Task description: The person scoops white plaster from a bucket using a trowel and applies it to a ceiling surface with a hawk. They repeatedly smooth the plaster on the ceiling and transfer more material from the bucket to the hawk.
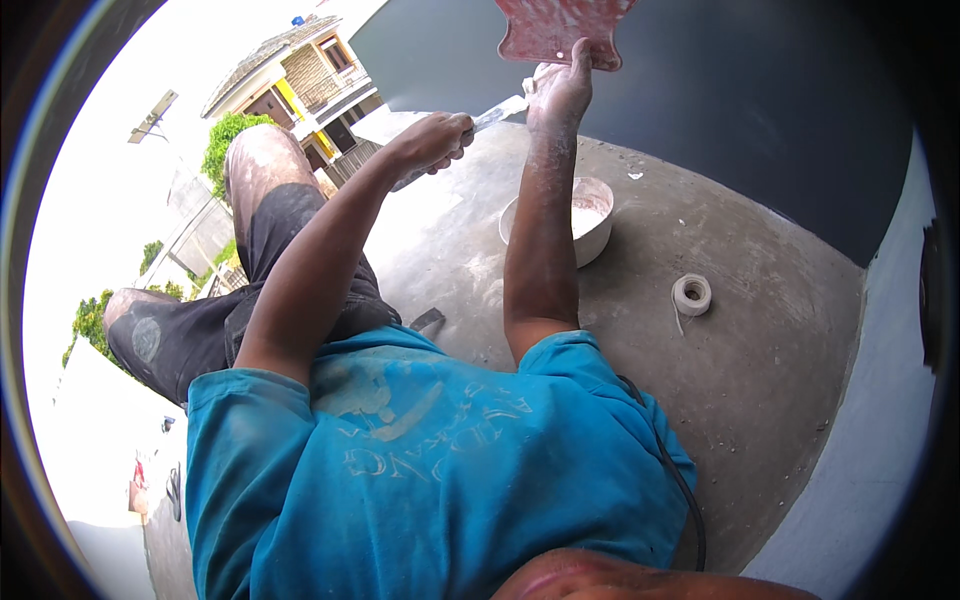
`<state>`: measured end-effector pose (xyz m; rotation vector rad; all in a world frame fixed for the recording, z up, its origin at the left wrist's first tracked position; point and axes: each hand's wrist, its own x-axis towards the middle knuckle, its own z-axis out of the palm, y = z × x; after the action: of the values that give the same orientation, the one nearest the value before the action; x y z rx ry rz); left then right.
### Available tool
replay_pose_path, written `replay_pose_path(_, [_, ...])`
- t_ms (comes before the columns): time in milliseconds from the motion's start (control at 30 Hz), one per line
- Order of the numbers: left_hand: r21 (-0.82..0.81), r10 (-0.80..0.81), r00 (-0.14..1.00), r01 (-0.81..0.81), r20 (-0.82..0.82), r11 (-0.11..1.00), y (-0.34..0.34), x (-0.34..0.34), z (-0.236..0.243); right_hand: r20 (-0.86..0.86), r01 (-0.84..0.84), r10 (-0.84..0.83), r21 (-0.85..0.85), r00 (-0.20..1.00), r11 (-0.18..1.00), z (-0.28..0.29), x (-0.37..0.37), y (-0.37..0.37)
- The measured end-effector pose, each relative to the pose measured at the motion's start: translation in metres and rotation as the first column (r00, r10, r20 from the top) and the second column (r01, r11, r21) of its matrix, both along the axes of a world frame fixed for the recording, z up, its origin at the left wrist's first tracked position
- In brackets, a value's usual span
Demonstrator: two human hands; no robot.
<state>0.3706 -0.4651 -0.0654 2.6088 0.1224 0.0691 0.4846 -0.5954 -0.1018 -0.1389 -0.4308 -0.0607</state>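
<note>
My left hand is closed around a putty knife, its blade pointing right with white paste at the tip. That tip is close to the fingers of my right hand, which is smeared with white. My right hand grips the lower edge of a red putty board, its thumb lying against the face. The board has curved sides and white smears, and its top is cut off by the frame. Below, partly hidden by my right forearm, stands a round tub with white paste inside.
A roll of white tape lies on the grey concrete floor to the right. Beyond the floor rises a dark grey wall, with a pale wall at the right. My bent legs are at the left; a house stands outside.
</note>
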Motion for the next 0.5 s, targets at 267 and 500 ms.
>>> replay_pose_path(267, [0.143,-0.079,0.997,0.077,0.012,0.987,0.036,0.025,-0.001,0.071,-0.089,0.098,-0.121,0.993,0.989,-0.007,0.006,0.000])
replay_pose_path(500, [0.122,-0.012,0.973,-0.017,0.232,0.992,0.037,0.012,0.003,0.031,-0.189,0.189,0.000,0.981,0.982,-0.008,0.013,0.001])
